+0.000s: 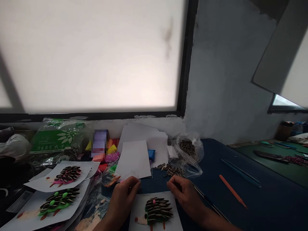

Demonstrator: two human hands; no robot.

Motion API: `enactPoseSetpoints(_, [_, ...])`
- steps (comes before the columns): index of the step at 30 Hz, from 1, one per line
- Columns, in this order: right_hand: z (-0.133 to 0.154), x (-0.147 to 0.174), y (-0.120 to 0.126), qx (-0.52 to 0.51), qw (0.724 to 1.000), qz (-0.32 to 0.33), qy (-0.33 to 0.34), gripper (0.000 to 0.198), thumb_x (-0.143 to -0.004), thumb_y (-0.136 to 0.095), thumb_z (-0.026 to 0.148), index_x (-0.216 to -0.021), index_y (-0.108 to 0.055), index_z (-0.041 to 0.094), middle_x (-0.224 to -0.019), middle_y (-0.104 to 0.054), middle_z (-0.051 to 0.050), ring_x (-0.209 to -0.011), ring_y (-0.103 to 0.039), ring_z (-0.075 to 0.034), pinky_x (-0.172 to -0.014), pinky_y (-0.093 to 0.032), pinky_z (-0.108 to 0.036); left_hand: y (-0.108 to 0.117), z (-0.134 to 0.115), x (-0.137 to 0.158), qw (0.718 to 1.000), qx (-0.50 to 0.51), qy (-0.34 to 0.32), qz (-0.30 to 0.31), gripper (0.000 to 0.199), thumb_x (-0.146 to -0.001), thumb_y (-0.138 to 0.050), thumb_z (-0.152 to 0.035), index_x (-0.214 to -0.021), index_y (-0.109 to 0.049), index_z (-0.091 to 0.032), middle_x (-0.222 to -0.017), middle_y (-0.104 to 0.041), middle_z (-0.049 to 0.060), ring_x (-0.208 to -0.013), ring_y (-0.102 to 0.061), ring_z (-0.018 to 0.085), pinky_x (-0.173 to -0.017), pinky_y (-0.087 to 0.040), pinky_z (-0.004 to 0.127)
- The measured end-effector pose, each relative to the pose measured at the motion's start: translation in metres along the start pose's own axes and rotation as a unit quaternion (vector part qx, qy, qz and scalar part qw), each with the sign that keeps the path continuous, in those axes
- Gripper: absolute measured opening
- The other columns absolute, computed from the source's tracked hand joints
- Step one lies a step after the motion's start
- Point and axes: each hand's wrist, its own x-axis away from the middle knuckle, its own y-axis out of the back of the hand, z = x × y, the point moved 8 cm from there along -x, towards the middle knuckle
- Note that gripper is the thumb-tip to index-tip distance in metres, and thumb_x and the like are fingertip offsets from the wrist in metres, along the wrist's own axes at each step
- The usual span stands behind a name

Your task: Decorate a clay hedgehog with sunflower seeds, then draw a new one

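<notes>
Seed hedgehog (pixel 158 210), one, on white card (pixel 176 221): near centre of worktop (pixel 210 166), between the wrists. Left hand (pixel 122 199), right hand (pixel 185 195): at the card's far corners, fingers curled; cannot tell whether closed on anything. Loose seeds (pixel 172 170): beyond card. Orange tool (pixel 232 192): right. Hedgehog cards (pixel 83 194), overlapping: left.

From my end I see a dark blue table (pixel 209 179). Directly on it, in front, lies a white card (pixel 137 202). Farther back I make out a small loose heap of seeds (pixel 171 170), next to a clear bag (pixel 198 148). To the right rest an orange tool (pixel 233 191) and a slim blue tool (pixel 240 173) (both slant the same way).
</notes>
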Motion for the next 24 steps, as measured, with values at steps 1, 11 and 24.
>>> enactPoseSetpoints(1, [-0.001,-0.001,0.001,0.005,1.0,-0.004,0.005,0.04,-0.096,-0.046,0.047,-0.065,-0.046,0.021,-0.059,-0.04,0.004,-0.053,-0.034,-0.012,-0.048,-0.03,-0.024,-0.001,0.001,0.0,1.0,-0.008,-0.004,0.003,0.034,-0.089,-0.038,-0.045,-0.076,-0.06,-0.022,-0.065,-0.065,0.002,-0.057,-0.058,0.02,-0.053,-0.039,0.027])
enactPoseSetpoints(11, [0.007,-0.01,0.013,0.046,0.996,-0.031,0.064,0.018,-0.094,-0.049,0.028,-0.092,-0.064,0.019,-0.086,-0.062,-0.006,-0.072,-0.057,-0.019,-0.063,-0.044,-0.029,-0.012,-0.004,0.005,0.993,-0.102,-0.043,0.034,0.026,-0.09,-0.034,-0.035,-0.078,-0.054,-0.023,-0.075,-0.065,0.006,-0.067,-0.061,0.023,-0.062,-0.042,0.03])
enactPoseSetpoints(24, [0.011,0.003,0.004,0.081,0.989,-0.032,0.119,0.037,-0.101,-0.039,0.035,-0.067,-0.041,0.022,-0.06,-0.043,0.004,-0.052,-0.042,-0.012,-0.05,-0.033,-0.024,-0.018,-0.007,0.005,0.982,-0.168,-0.044,0.071,0.02,-0.091,-0.038,-0.031,-0.076,-0.048,-0.024,-0.075,-0.063,0.004,-0.065,-0.061,0.022,-0.059,-0.041,0.028])
